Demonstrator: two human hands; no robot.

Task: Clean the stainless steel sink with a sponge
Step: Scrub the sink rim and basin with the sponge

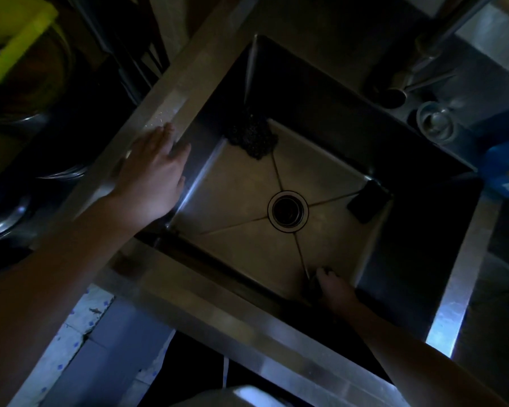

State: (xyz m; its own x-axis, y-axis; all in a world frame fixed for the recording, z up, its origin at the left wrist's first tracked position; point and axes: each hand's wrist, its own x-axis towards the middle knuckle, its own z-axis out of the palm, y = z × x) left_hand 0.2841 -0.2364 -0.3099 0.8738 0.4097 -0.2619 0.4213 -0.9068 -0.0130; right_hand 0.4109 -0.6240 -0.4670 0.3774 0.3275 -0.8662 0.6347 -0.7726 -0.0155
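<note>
L hand lies flat on the rim of the sink, fingers straight, holding nothing, just bracing me. R hand is down on the basin floor at the near corner, fingertips by the crease. It's too dark to tell if they're curled on anything; maybe sth small & dark under them, can't say. What I take for the sponge, a dark rectangular block, sits in the right-hand corner of the floor against the wall, apart from R hand. A dark mesh scourer is wadded in the far corner, w/ the drain in the middle btwn them. Risks, as I judge them: light is so poor I could miss patches, or grab the scourer instead of the sponge & scratch the steel. Drain looks uncovered, so grime or scourer bits could wash down & clog it. I'm leaning in w/ wt on L hand, and a wet rim could let it slip. Faucet stands at the far side, so I could knock it reaching across.
</note>
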